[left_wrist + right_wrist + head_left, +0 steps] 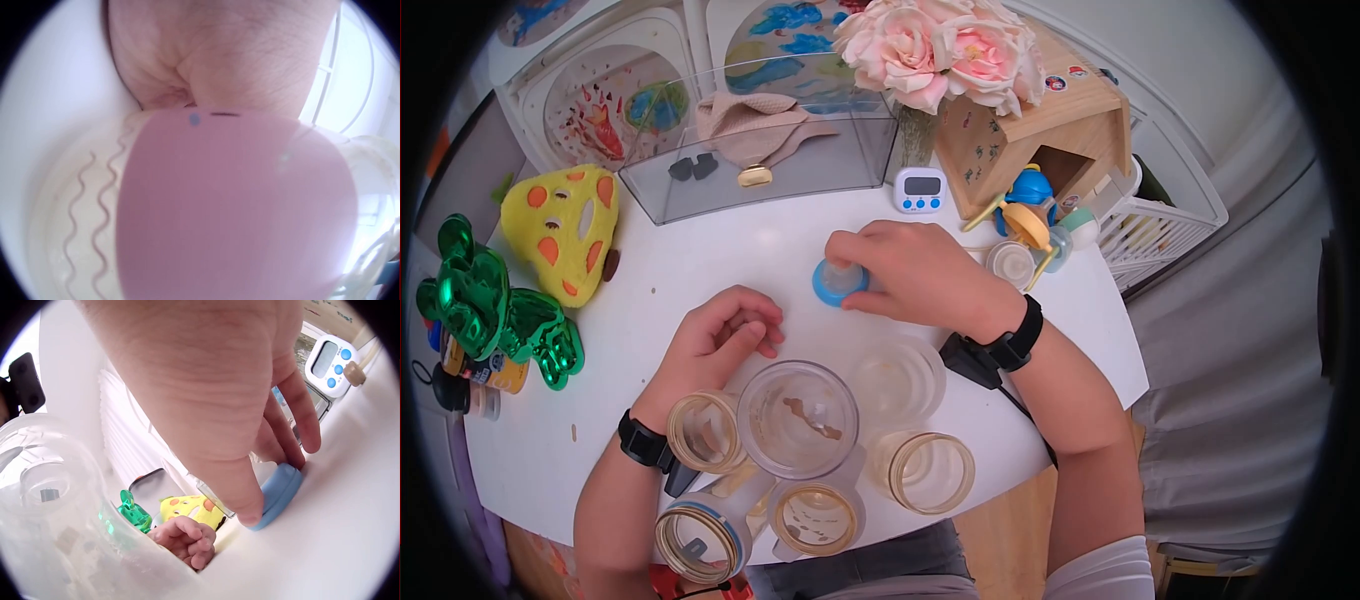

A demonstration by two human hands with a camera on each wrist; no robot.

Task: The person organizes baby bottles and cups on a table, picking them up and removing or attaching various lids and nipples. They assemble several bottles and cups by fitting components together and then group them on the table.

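My right hand (920,275) pinches a blue bottle collar (830,290) with a translucent, teat-like top, thumb on one side and fingers on the other. In the right wrist view the blue collar (281,494) lies at the white table's surface. My left hand (725,335) rests to the left with loosely curled fingers, holding nothing. Just in front of it stand a wide clear container (798,420) and several clear bottles, one being the small bottle with a tan rim (703,432). A container with a pink panel (237,206) fills much of the left wrist view.
A white timer (920,190) stands behind the right hand, beside a wooden house (1040,120). Bottle tops and a small clear cup (1010,263) lie to the right. On the left are a yellow plush toy (565,230) and a shiny green figure (490,300). A transparent box (770,190) stands behind.
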